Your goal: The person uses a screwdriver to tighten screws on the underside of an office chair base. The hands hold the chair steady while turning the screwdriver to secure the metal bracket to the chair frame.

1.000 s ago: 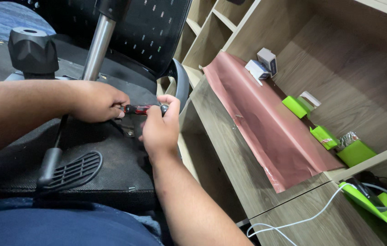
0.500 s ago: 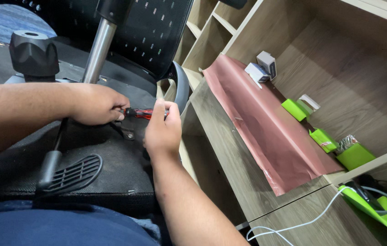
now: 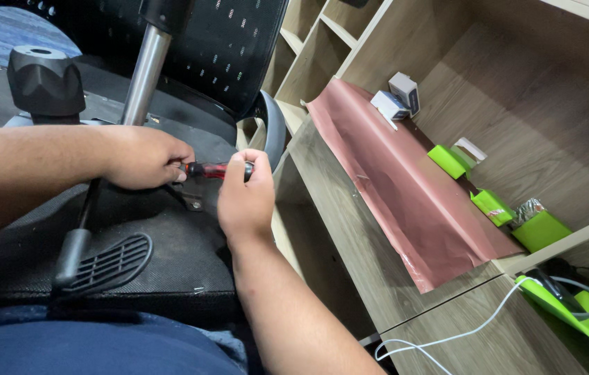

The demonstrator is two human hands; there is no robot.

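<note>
My right hand (image 3: pixel 242 201) grips the red and black handle of a screwdriver (image 3: pixel 214 169), which lies level and points left. My left hand (image 3: pixel 143 157) is closed around the tool's shaft end, where it meets the underside of an overturned office chair (image 3: pixel 169 243). The tip and the screw are hidden by my left fingers. A small metal bracket (image 3: pixel 192 202) shows just below the hands. The chair's chrome gas column (image 3: pixel 143 73) rises behind my left hand.
A black lever paddle (image 3: pixel 103 262) lies on the seat underside at lower left, a black knob (image 3: pixel 46 80) at upper left. On the right stands a wooden shelf unit (image 3: pixel 350 229) with a reddish-brown sheet (image 3: pixel 405 194), small white boxes (image 3: pixel 397 99), green blocks (image 3: pixel 492 205) and a white cable (image 3: pixel 447 337).
My right hand has turned slightly on the screwdriver handle. The left hand stays in place on the shaft end.
</note>
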